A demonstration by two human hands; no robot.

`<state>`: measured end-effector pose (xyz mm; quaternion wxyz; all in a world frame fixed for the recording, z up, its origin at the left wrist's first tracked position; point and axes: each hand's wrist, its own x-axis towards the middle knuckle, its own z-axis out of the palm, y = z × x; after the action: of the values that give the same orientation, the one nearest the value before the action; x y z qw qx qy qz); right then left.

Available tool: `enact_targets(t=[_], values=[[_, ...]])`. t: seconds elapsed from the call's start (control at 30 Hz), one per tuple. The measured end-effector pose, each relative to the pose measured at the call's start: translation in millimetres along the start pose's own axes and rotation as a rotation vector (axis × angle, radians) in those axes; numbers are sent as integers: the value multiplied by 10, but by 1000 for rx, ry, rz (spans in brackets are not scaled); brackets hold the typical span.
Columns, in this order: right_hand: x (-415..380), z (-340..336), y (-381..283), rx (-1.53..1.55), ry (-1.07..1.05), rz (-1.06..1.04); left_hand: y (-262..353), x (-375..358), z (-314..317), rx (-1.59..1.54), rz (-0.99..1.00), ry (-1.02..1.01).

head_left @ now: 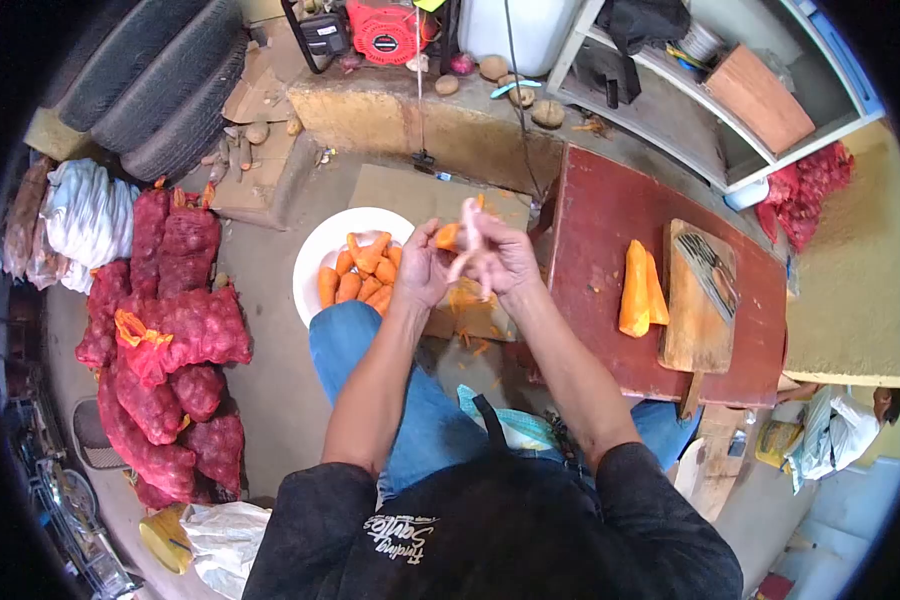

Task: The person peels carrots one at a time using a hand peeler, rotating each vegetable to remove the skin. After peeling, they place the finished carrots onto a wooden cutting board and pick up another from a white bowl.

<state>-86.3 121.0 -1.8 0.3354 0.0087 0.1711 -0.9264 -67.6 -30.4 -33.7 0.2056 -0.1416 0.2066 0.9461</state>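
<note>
My left hand [423, 266] is closed around a carrot [448, 237], whose orange end shows between the hands. Close beside it, my right hand [502, 258] has its fingers bent over the carrot, and I cannot make out what it grips. A white basin [306, 262] with several carrots [370, 258] stands by my left knee. Orange peelings [467, 298] lie on cardboard [370, 190] below my hands. To the right, peeled carrots [635, 290] rest on a red table [600, 210], beside a wooden cutting board [695, 335] with a knife [705, 270] on it.
Red net sacks [185, 330] are piled on the left floor, with tyres [170, 90] behind them. A concrete ledge [370, 115] runs across the back, holding a red machine [385, 32]. A metal shelf [670, 105] stands at the back right. My legs flank the work area.
</note>
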Motion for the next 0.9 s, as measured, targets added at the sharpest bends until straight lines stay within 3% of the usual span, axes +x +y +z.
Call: enact_targets(t=[0.03, 0.07, 0.1, 0.13, 0.17, 0.23, 0.37, 0.4, 0.5, 0.6, 0.67, 0.73, 0.83, 0.9], values=[[-13, -29, -52, 135, -29, 6, 2, 12, 21, 27, 3, -4], [24, -147, -121, 178, -209, 117, -13, 9, 27, 56, 0, -3], [-26, -122, -92, 156, -194, 95, -20, 4, -3, 85, -10, -2], [-76, -57, -56, 27, -112, 63, 18, 13, -96, 27, -66, -169], [-122, -9, -35, -106, -26, 28, -21, 36, -159, 76, -32, -132], [-114, 32, -11, -135, -100, 28, -108, 99, -122, 167, 38, -79], [-284, 369, -63, -280, -18, -57, -33, -34, 146, 81, 200, -111], [-342, 337, -159, -294, -228, -34, 3, -93, 223, 78, 184, -151], [-497, 329, -337, -202, -72, -295, 104, -240, 362, 43, 160, -265], [-487, 209, -566, -129, -146, -339, 54, -191, 260, -13, 69, -272], [-481, 196, -541, -256, 10, -355, 0, -151, 221, 10, 11, -289], [-478, 377, -400, -407, 282, -432, -47, -108, 221, 89, 19, -211], [-604, 473, -416, -607, 53, -321, -120, -99, 425, 116, 50, -52], [-580, 477, -427, -750, 137, -352, -124, -149, 564, 80, 34, 10]])
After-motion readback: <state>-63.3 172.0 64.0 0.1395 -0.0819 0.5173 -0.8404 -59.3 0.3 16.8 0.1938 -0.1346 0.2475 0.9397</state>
